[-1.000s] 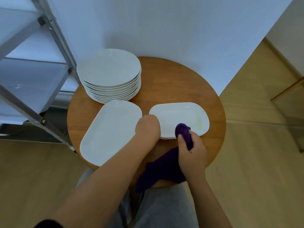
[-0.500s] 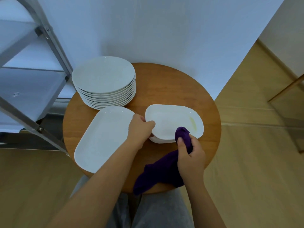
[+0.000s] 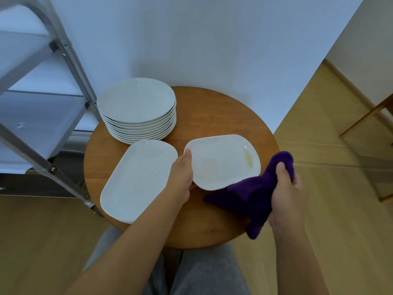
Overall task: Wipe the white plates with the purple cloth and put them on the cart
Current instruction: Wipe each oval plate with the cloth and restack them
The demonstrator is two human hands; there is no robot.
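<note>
My left hand [image 3: 182, 175] grips the left rim of a small white rectangular plate [image 3: 223, 160], thumb on top, and holds it tilted above the round wooden table [image 3: 212, 116]. The plate carries a yellowish smear near its right end. My right hand [image 3: 287, 188] grips the purple cloth [image 3: 253, 194] just right of the plate; the cloth's tail hangs down over the table's front edge. A larger white oblong plate [image 3: 136, 179] lies flat at the table's left. A stack of several round white plates [image 3: 138, 109] stands at the back left. The metal cart [image 3: 42, 86] stands on the left.
The cart's grey frame leg [image 3: 70, 58] and its white shelves sit right against the table's left side. A white wall rises behind the table. Wooden floor lies all around, with a wooden frame [image 3: 368, 118] at the far right. My grey-trousered legs [image 3: 197, 273] are below the table.
My left hand has lifted the small plate off the table and tilted it. My right hand has swung the purple cloth out to the right of the plate. The view has shifted a little.
</note>
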